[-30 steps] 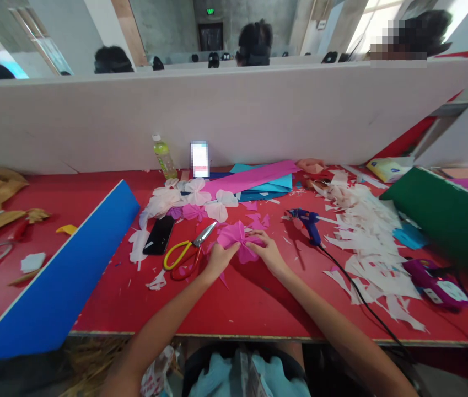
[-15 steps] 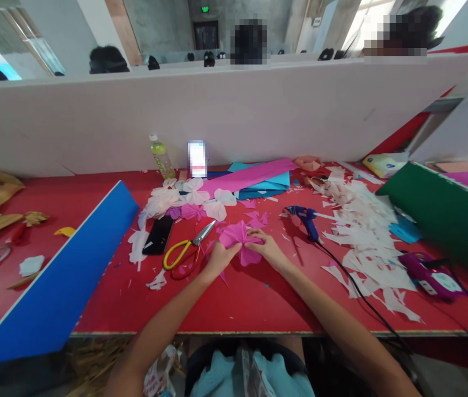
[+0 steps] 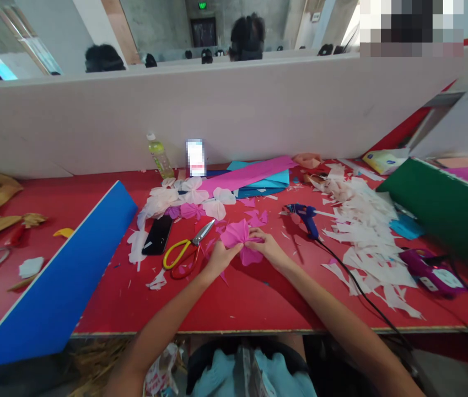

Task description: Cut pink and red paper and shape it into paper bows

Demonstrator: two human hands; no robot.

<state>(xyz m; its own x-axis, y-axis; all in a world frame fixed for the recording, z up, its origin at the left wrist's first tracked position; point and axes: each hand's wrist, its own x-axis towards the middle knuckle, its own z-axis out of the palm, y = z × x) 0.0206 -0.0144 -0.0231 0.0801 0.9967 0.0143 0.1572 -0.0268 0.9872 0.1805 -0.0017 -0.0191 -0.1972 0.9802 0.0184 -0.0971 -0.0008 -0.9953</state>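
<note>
View shifted | left fingers (image 3: 234, 251), right fingers (image 3: 257, 246) | nearly closed, pinching pink paper (image 3: 236, 232)

One pink paper flower (image 3: 234, 234) is held by one left hand (image 3: 221, 258) and one right hand (image 3: 270, 251). On the desk (image 3: 242, 311), one pair of scissors (image 3: 196, 240), one glue gun (image 3: 308, 221), one bottle (image 3: 160, 157), one black phone (image 3: 157, 235), one lit screen (image 3: 195, 158) and one purple device (image 3: 431, 273) are counted; one blue panel (image 3: 72, 270) and one green panel (image 3: 444, 215) are seen. White scraps (image 3: 366, 237) are too densely heaped to be counted.
</note>
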